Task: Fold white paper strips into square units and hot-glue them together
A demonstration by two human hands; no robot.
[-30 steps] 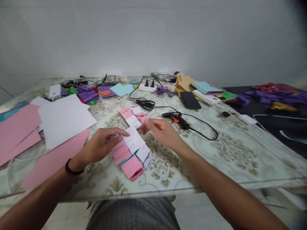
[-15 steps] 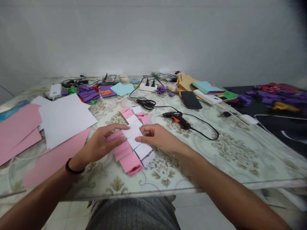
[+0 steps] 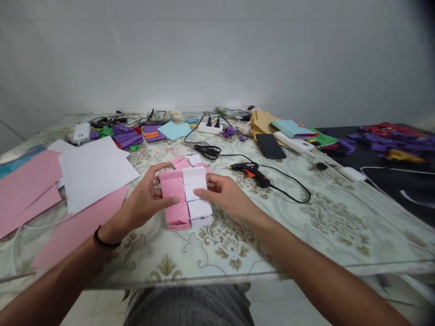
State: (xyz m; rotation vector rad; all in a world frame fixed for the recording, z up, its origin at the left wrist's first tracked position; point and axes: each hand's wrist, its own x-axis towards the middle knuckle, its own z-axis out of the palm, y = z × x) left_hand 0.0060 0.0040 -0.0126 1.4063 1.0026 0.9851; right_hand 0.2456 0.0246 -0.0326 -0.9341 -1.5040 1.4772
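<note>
Between my hands is a pink and white folded-paper piece (image 3: 186, 199), made of joined rectangles with pink on the left and white on the right. My left hand (image 3: 148, 194) grips its left edge, thumb on the pink face and fingers behind. On the right edge, my right hand (image 3: 219, 192) pinches the white side, its thumb on top. The piece is tilted, its far side raised toward me. Just beyond it lie smaller folded pink and white papers (image 3: 195, 159) on the table. A black and orange glue gun (image 3: 253, 171) rests right of my right hand.
Black scissors (image 3: 208, 151) and a white power strip (image 3: 210, 128) lie farther back. White sheets (image 3: 98, 174) and pink sheets (image 3: 29, 190) spread at left. A dark phone (image 3: 270, 146) lies right of centre. Purple folded papers (image 3: 126, 136) are heaped at the back left.
The paper piece has turned from slanting to nearly upright in view, and its far part has lifted off the table. My left hand's fingers have moved from its top to behind its left edge.
</note>
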